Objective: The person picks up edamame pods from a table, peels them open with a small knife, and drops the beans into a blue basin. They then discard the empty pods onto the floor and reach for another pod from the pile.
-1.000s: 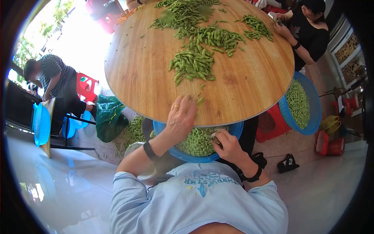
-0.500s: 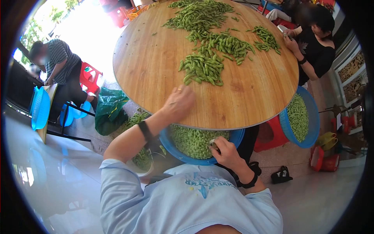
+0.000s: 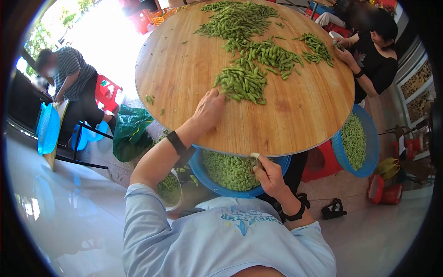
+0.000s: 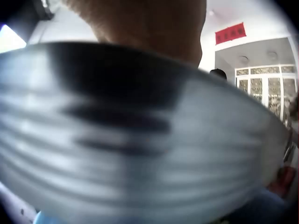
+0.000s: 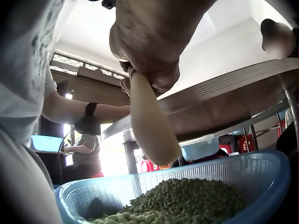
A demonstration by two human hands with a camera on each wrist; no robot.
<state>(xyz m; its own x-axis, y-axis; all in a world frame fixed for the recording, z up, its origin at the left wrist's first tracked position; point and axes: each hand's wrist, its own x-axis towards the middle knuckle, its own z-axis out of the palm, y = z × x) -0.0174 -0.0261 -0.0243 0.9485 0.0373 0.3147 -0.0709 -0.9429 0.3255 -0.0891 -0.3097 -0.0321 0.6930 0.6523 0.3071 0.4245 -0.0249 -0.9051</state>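
Observation:
My left hand (image 3: 208,111) reaches over the round wooden table, fingertips right at the near left edge of a pile of green soybean pods (image 3: 242,85). Whether it pinches a pod I cannot tell. In the left wrist view, the ribbed table edge (image 4: 117,163) fills most of the picture, blurred. My right hand (image 3: 271,177) is by the table's near edge, fingers curled round a smooth, pale, club-shaped piece (image 5: 152,121) that points down in the right wrist view. Below it sits a blue basket (image 5: 266,186) heaped with shelled beans (image 3: 233,171).
More pods (image 3: 244,21) lie farther back on the table (image 3: 170,74). At right are a second blue basin (image 3: 369,157) of beans and a person in black (image 3: 380,69). A green sack (image 3: 129,134), a bucket (image 3: 175,203) and a person in stripes (image 3: 78,69) are at left.
My left hand has moved forward from the table's near edge to the pod pile. Two small green bits now lie on the table's left side. My right hand has risen slightly towards the table edge.

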